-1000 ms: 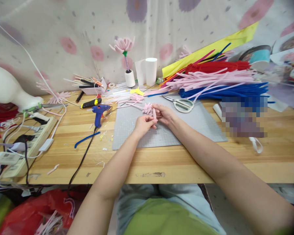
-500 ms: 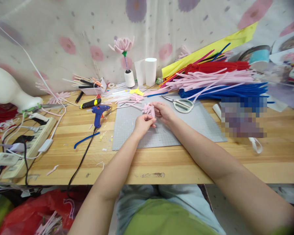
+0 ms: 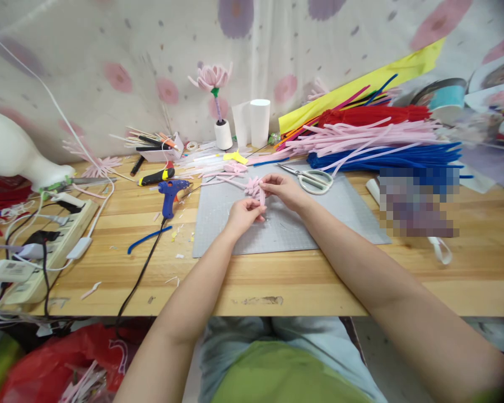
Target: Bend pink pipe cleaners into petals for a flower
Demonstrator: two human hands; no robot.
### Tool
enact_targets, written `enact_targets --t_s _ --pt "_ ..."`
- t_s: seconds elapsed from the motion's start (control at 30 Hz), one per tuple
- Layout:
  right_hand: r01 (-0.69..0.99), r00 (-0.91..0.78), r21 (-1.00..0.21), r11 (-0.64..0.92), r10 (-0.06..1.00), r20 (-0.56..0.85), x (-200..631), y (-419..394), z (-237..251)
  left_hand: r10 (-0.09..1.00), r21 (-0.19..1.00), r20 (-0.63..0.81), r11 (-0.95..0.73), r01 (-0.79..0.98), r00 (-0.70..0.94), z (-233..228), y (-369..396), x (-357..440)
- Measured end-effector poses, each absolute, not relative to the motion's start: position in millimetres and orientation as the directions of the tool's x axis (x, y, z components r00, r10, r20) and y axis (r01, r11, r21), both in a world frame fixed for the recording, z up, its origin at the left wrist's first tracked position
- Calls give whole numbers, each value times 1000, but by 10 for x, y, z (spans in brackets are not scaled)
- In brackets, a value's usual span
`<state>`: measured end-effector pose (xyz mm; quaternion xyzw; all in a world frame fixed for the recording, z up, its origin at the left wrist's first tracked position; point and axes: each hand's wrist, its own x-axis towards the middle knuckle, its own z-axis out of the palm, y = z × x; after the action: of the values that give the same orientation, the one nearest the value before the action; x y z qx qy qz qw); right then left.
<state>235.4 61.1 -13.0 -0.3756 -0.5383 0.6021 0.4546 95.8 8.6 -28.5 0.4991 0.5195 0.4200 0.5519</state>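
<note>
Both hands meet over a grey cutting mat (image 3: 319, 218). My left hand (image 3: 241, 215) pinches the lower end of a small pink pipe-cleaner flower (image 3: 255, 187). My right hand (image 3: 283, 190) grips the flower's upper part from the right, fingers curled on its looped petals. More pink pipe-cleaner pieces (image 3: 224, 170) lie on the mat's far left corner. White-handled scissors (image 3: 313, 179) rest on the mat just right of my right hand.
A blue glue gun (image 3: 170, 193) with a black cord lies left of the mat, beside a power strip (image 3: 50, 246). Piles of pink, blue and red pipe cleaners (image 3: 373, 143) fill the back right. A finished pink flower (image 3: 213, 78) stands in a white spool at the back.
My right hand has shifted slightly up and back along the flower, and the flower has turned a little between both hands. My left hand stays nearly where it was.
</note>
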Motion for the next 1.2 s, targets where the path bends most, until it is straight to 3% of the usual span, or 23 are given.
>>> enact_targets --t_s 0.23,0.5,0.67,0.77,0.9,1.07,1.2 --pt "-167 -265 -986 14 962 59 2353 611 -121 991 990 -129 126 68 38 -273 108 938" --pt "-158 -123 -987 -15 992 5 2325 653 -187 997 901 73 -73 427 16 -330 93 912" --pt "-125 -132 -991 50 989 66 2328 646 -157 993 911 111 -90 403 -28 -339 124 859" --pt "-63 -9 -995 72 997 73 2364 702 -206 985 900 139 -83 429 -101 -298 184 801" --pt "49 153 -996 77 985 84 2459 811 -332 959 735 241 -81 673 -148 -215 274 741" --pt "108 163 -993 50 984 68 2534 861 -436 918 598 345 -54 800 -196 -170 423 624" --pt "236 144 -965 115 978 152 2523 856 -479 921 426 388 -140 894 -41 -201 608 470"
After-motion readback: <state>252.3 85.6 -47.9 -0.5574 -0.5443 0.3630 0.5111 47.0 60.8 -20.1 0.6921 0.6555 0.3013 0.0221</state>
